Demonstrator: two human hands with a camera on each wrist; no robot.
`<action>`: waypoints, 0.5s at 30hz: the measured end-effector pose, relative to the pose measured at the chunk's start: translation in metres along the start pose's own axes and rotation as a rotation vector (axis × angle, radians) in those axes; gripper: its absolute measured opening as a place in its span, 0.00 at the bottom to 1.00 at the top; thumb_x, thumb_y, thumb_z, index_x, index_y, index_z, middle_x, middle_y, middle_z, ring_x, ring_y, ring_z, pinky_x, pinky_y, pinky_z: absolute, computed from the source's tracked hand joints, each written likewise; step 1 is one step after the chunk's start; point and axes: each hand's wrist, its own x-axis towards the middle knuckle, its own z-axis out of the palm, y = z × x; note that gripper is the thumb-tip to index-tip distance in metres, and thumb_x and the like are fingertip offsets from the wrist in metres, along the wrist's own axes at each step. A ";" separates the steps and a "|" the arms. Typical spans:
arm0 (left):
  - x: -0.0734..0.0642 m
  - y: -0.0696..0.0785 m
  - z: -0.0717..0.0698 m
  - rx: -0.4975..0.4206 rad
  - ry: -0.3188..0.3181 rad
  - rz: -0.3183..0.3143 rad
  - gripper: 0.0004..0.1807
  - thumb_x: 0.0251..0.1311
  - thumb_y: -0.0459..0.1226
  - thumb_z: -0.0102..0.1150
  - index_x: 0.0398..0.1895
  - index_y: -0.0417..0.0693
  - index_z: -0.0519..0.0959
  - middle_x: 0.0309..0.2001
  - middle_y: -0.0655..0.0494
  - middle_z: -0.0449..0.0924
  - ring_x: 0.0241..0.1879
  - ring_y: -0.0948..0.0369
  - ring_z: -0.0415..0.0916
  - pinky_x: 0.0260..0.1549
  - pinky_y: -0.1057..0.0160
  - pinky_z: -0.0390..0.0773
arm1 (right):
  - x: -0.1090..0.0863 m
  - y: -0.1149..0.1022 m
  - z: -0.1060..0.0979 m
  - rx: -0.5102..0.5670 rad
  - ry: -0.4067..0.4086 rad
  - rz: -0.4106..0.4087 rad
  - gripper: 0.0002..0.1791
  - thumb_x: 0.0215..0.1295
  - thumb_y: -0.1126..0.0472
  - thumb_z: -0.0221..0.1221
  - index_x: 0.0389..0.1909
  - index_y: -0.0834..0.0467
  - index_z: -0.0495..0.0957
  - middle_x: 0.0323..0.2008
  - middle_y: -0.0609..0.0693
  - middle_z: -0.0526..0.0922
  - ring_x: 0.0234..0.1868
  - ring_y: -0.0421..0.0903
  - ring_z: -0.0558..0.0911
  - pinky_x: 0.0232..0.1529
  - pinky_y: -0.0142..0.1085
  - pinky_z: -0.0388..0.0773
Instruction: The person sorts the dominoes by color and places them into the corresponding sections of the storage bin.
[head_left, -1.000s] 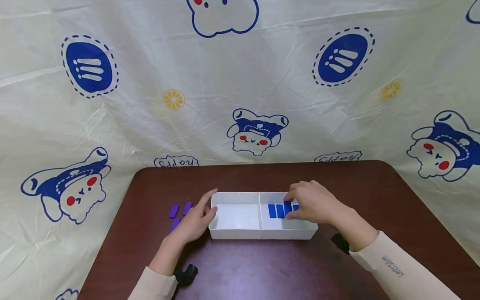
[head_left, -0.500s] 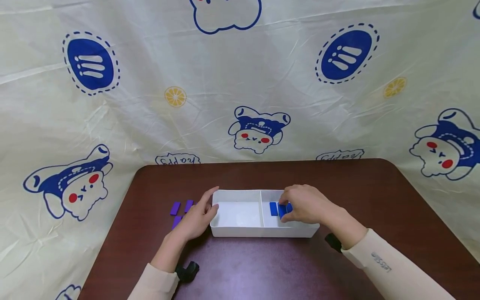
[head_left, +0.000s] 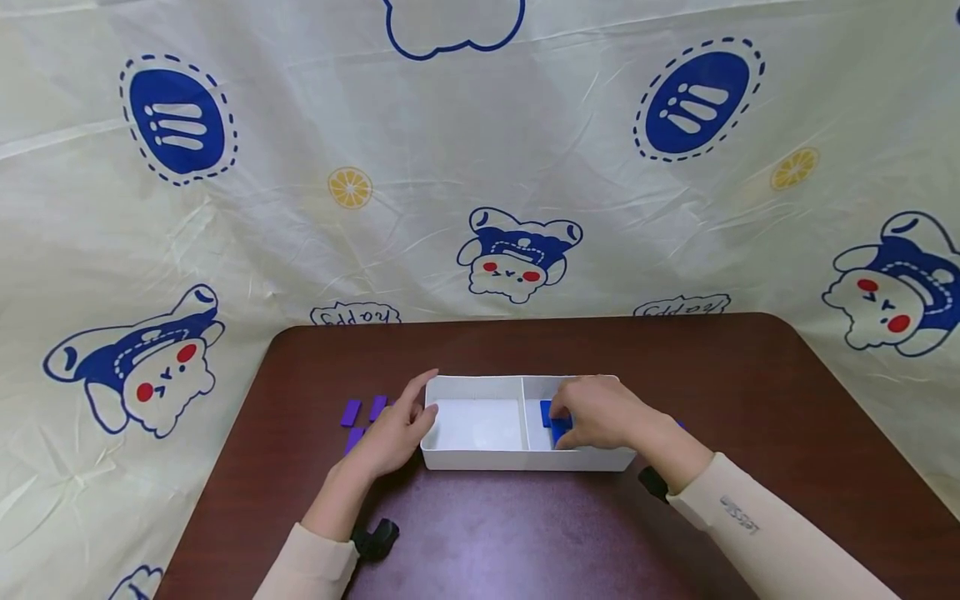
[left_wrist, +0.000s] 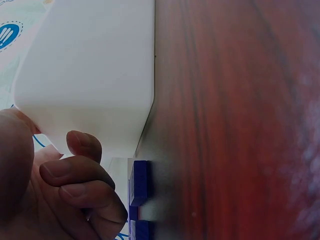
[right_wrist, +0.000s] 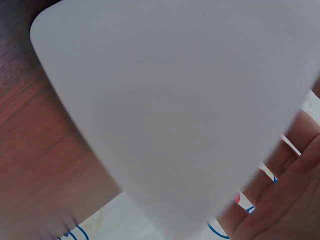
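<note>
A white divided box point(head_left: 498, 461) stands on the table, one divider splitting it in two. Over its right compartment my right hand point(head_left: 603, 412) bends down, thumb and fingers pinching a blue block point(head_left: 558, 432). Another flat blue block point(head_left: 545, 412) lies just left of it; the hand hides whatever lies beneath. At the left end, my left hand point(head_left: 392, 437) holds the box's rim with thumb and index finger. Its other fingers curl beside the outer end wall in the left wrist view. Purple blocks point(head_left: 350, 412) lie left of that hand; one purple block point(left_wrist: 140, 182) shows near its fingers.
The brown table point(head_left: 495, 533) carries the box, with its far edge beyond it. Behind hangs a printed pale cloth point(head_left: 420, 133). A small blue-purple bit point(head_left: 680, 424) shows beside the right wrist. Black wrist straps point(head_left: 377, 540) sit below both hands.
My right hand has shifted left within the right compartment, carrying the blue block toward the leftmost blue one. The left hand stays at the box's end. The view has tilted slightly.
</note>
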 end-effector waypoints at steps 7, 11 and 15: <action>0.002 0.001 0.000 -0.004 0.001 0.011 0.31 0.70 0.47 0.49 0.73 0.76 0.53 0.21 0.60 0.69 0.18 0.65 0.60 0.19 0.65 0.62 | 0.004 0.001 0.003 -0.008 -0.002 -0.035 0.17 0.42 0.47 0.74 0.34 0.47 0.87 0.30 0.39 0.82 0.33 0.36 0.76 0.33 0.36 0.73; 0.001 0.001 0.000 -0.008 -0.001 0.006 0.31 0.70 0.47 0.49 0.74 0.73 0.52 0.22 0.59 0.69 0.18 0.65 0.60 0.19 0.65 0.62 | 0.007 0.000 0.007 0.012 -0.026 -0.040 0.17 0.43 0.48 0.74 0.36 0.48 0.87 0.28 0.39 0.80 0.31 0.36 0.74 0.34 0.35 0.72; 0.000 0.000 0.000 -0.013 -0.007 -0.002 0.31 0.70 0.46 0.49 0.74 0.72 0.53 0.22 0.59 0.68 0.17 0.64 0.59 0.18 0.65 0.62 | 0.009 -0.001 0.012 0.030 -0.051 -0.033 0.17 0.43 0.47 0.74 0.36 0.47 0.88 0.26 0.39 0.78 0.29 0.36 0.72 0.32 0.34 0.70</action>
